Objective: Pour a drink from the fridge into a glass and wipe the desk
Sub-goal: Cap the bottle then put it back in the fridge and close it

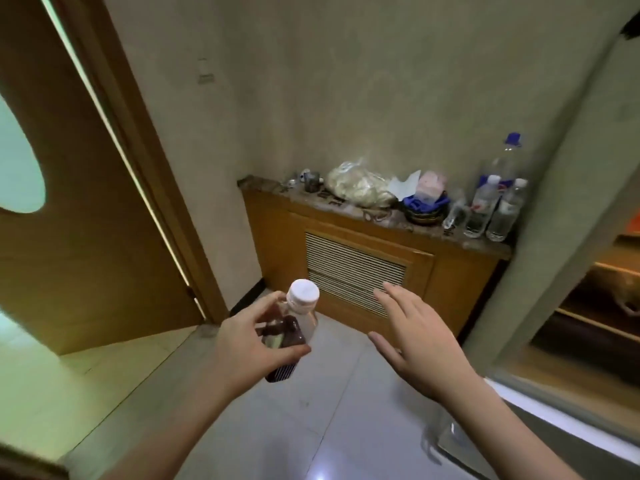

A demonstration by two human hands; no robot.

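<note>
My left hand [242, 344] grips a small drink bottle [294, 327] with a white cap and a dark label, held tilted above the tiled floor. The bottle's upper part looks clear. To the right of the bottle, my right hand [415, 337] hovers flat with its fingers straight and spread, touching nothing. No glass or cloth for wiping is in view.
A wooden radiator cabinet [450, 268] stands against the wall ahead, its top crowded with several water bottles [498, 206], a plastic bag [360, 187] and small items. A wooden door [79, 237] is at the left. A pale pillar [554, 237] rises at the right.
</note>
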